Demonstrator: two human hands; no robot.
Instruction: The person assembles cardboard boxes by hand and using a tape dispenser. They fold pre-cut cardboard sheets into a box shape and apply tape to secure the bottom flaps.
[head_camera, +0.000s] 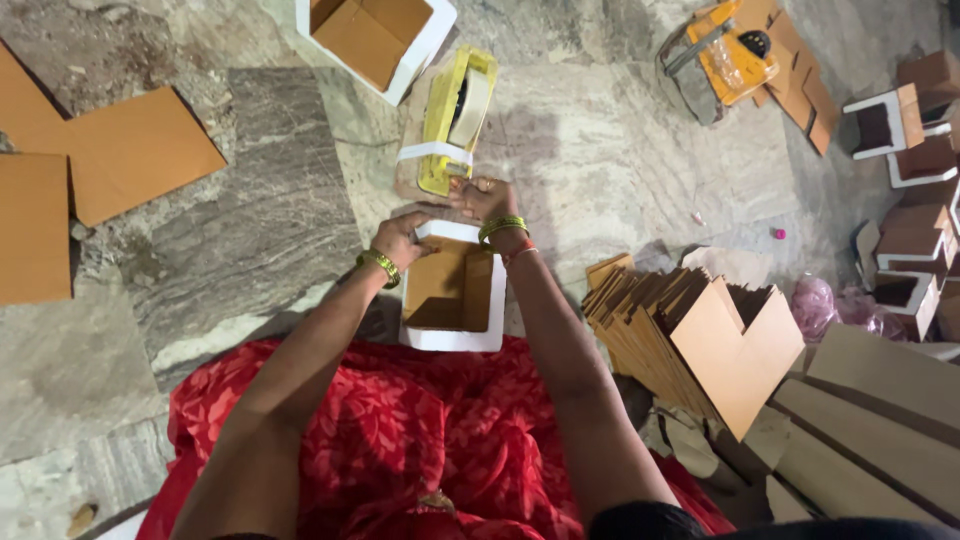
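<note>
Both hands grip one open white box (455, 290): left hand (402, 240) curled on its far-left corner, right hand (484, 200) clasping the far rim, a yellow tape dispenser (457, 115) just beyond.

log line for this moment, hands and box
left hand: on far rim of open white box | right hand: at far rim, by yellow tape dispenser | box: on lap, inside brown | flat cardboard stack: right
</note>
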